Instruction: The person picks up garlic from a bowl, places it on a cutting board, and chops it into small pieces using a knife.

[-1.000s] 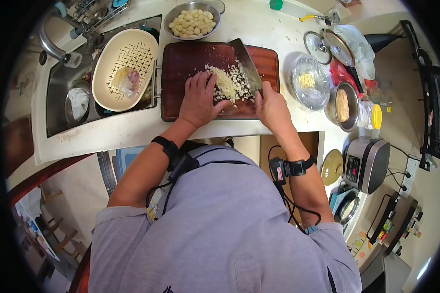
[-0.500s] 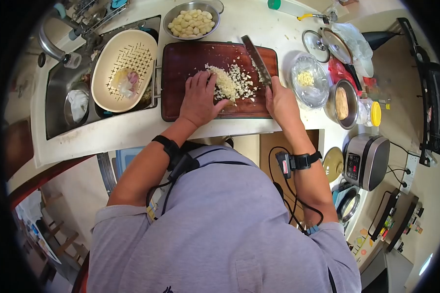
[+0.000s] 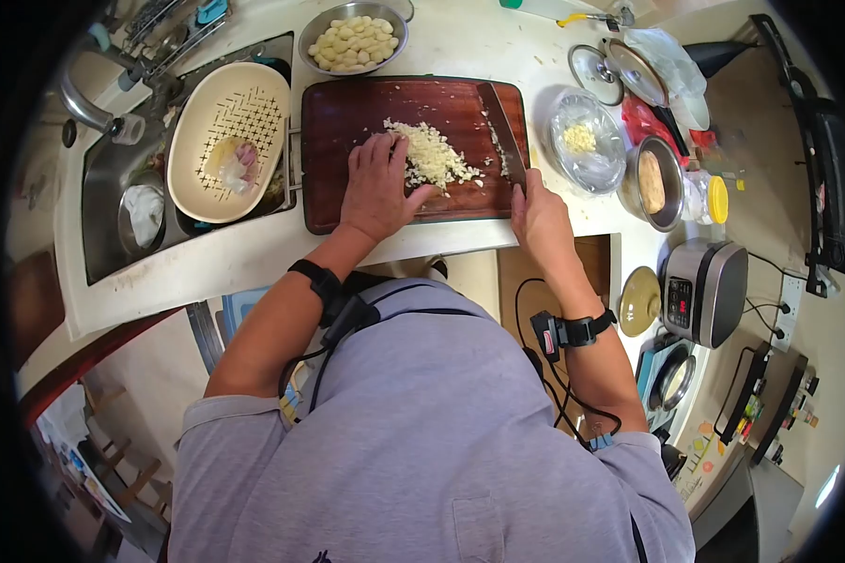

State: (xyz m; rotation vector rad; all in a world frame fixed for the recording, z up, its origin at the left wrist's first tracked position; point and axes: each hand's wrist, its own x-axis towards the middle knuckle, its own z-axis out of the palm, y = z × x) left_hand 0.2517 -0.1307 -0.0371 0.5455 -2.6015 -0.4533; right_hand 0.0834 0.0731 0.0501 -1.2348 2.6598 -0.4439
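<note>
A pale heap of chopped garlic (image 3: 437,159) lies in the middle of the dark red-brown cutting board (image 3: 333,108). At the heap's left edge rests my left hand (image 3: 376,192), palm down, fingers stretched out and thumb apart, touching the garlic with its fingertips. My right hand (image 3: 543,220) is closed around the handle of a kitchen knife (image 3: 503,136) at the board's right side. The long blade points away from me, with small garlic bits stuck along it. Between blade and heap lie a few loose crumbs.
Behind the board stands a metal bowl of peeled garlic cloves (image 3: 352,45). On the left, a cream colander (image 3: 183,178) sits over the sink (image 3: 103,239). To the right are a plastic-lined bowl (image 3: 591,174), a metal bowl (image 3: 665,220) holding a pale root-like piece, and a cooker (image 3: 704,291).
Scattered bits on the right side of the heap have been gathered leftward into a tighter pile. The knife has shifted and lies lower against the board. My left hand stays beside the garlic.
</note>
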